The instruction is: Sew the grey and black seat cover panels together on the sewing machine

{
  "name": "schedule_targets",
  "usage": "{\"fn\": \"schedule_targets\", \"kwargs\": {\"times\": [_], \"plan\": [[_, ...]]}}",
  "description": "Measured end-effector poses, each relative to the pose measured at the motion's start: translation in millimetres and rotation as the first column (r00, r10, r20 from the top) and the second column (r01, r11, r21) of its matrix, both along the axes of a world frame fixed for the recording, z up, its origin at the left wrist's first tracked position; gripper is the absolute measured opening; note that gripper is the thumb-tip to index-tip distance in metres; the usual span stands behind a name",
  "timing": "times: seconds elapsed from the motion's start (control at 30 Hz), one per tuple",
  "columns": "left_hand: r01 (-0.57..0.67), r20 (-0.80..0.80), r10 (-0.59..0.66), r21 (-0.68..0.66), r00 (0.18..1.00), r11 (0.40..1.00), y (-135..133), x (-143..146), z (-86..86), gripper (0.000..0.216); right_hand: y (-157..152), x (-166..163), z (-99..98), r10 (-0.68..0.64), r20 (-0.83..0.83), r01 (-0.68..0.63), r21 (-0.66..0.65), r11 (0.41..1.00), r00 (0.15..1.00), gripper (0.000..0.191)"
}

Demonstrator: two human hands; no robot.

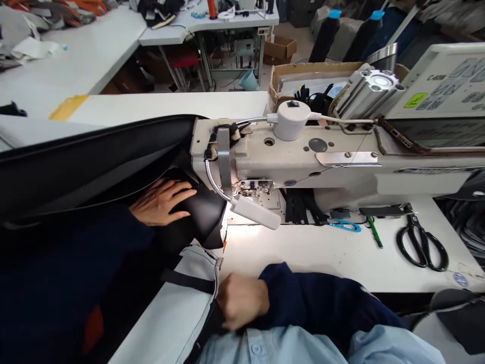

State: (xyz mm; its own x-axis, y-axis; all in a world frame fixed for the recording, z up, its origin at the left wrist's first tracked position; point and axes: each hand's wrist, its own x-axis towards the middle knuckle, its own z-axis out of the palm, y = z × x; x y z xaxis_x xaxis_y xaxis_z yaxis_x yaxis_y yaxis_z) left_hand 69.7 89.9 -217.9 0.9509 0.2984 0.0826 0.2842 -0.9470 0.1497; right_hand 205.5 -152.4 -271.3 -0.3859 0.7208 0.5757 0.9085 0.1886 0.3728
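Note:
My left hand (162, 201) lies flat with spread fingers on a large piece of black leather-like material (200, 210), left of the sewing machine (257, 156). The material runs up to the needle area, where a small white lamp (255, 212) hides part of it. Closer to my body a pale grey underside (178, 308) is turned up, crossed by a black strap (189, 280). At its right edge my right hand (242, 301) is closed and blurred by motion, seemingly gripping that edge; the fingertips are hidden.
Black-handled scissors (422, 245), a green pen (375, 232) and blue thread snips (344, 225) lie on the white table (314, 258) at right. Behind the machine stand an open cardboard box (275, 83) and a control panel (443, 86). More worktables (109, 40) stand farther back.

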Motion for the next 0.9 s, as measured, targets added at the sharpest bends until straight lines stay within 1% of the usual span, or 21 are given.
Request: {"fn": "schedule_targets", "kwargs": {"times": [0.03,0.07,0.1,0.13,0.17,0.2,0.23,0.3,0.33,0.4,0.47,0.53,0.6,0.7,0.77,0.8,0.83,0.9], "plan": [[-0.016,-0.017,0.017,0.035,1.0,0.999,11.3,-5.2,-8.1,0.034,-2.1,9.8,2.0,0.084,-0.115,-0.091,-0.064,0.994,0.99,0.05],[-0.028,-0.029,0.03,0.058,0.999,0.998,19.9,-8.6,-16.7,0.031,-1.2,20.0,3.7,0.139,-0.278,-0.184,-0.143,0.972,0.951,0.041],[-0.031,-0.038,0.034,0.077,0.999,0.997,25.4,-9.9,-24.9,0.028,1.9,29.6,4.8,0.148,-0.441,-0.262,-0.21,0.942,0.885,0.026],[-0.018,-0.047,0.022,0.094,0.999,0.995,27.4,-8.9,-32.2,0.028,6.5,37.5,5.3,0.118,-0.568,-0.312,-0.257,0.915,0.815,0.015],[0.009,-0.054,-0.003,0.113,0.999,0.994,26.1,-6.2,-37.9,0.03,11.9,43.3,5.0,0.071,-0.643,-0.328,-0.29,0.899,0.762,0.017],[0.046,-0.052,-0.039,0.134,0.998,0.99,21.4,-2.3,-41.9,0.033,17.2,47.1,4.1,0.029,-0.668,-0.311,-0.307,0.9,0.743,0.02],[0.084,-0.038,-0.079,0.162,0.996,0.983,13.6,1.8,-44.4,0.035,22.2,49.3,2.7,0.016,-0.672,-0.299,-0.309,0.903,0.74,0.021],[0.14,0.018,-0.148,0.231,0.989,0.963,-8.0,8.4,-46.1,0.036,30.1,51.4,-0.3,0.035,-0.66,-0.306,-0.301,0.903,0.751,0.02],[0.158,0.044,-0.176,0.263,0.983,0.952,-19.7,10.5,-46.1,0.036,33.2,52.5,-1.6,0.062,-0.653,-0.325,-0.29,0.9,0.754,0.019],[0.187,0.072,-0.218,0.302,0.973,0.935,-39.1,13.0,-46.0,0.035,39.1,56.9,-4.1,0.162,-0.639,-0.397,-0.243,0.885,0.752,0.016],[0.214,0.08,-0.251,0.323,0.965,0.922,-48.0,15.1,-46.6,0.036,45.6,64.2,-7.4,0.265,-0.601,-0.464,-0.203,0.862,0.754,0.017],[0.224,0.089,-0.268,0.34,0.959,0.913,-47.6,17.4,-48.6,0.036,52.2,72.4,-12.2,0.339,-0.543,-0.504,-0.185,0.844,0.768,0.022],[0.189,0.112,-0.239,0.34,0.965,0.921,-45.3,19.1,-51.3,0.038,57.3,79.3,-17.4,0.399,-0.503,-0.546,-0.186,0.817,0.767,0.027],[0.052,0.206,-0.108,0.261,0.972,0.964,-51.4,20.9,-53.7,0.042,59.8,85.6,-21.1,0.452,-0.51,-0.609,-0.191,0.77,0.732,0.025],[-0.035,0.267,-0.019,0.195,0.964,0.98,-61.9,23.1,-54.1,0.045,58.9,87.6,-19.6,0.442,-0.528,-0.61,-0.195,0.768,0.725,0.021],[-0.057,0.281,0.006,0.176,0.96,0.983,-67.6,24.4,-54.2,0.046,58.2,88.1,-18.1,0.426,-0.544,-0.605,-0.199,0.771,0.722,0.02],[-0.063,0.284,0.013,0.169,0.959,0.984,-73.0,25.9,-54.3,0.047,57.6,88.5,-16.5,0.407,-0.565,-0.601,-0.208,0.772,0.718,0.02],[-0.034,0.27,-0.016,0.178,0.963,0.983,-81.3,28.5,-55.4,0.049,56.8,89.3,-14.4,0.363,-0.608,-0.601,-0.242,0.762,0.706,0.024]]}}
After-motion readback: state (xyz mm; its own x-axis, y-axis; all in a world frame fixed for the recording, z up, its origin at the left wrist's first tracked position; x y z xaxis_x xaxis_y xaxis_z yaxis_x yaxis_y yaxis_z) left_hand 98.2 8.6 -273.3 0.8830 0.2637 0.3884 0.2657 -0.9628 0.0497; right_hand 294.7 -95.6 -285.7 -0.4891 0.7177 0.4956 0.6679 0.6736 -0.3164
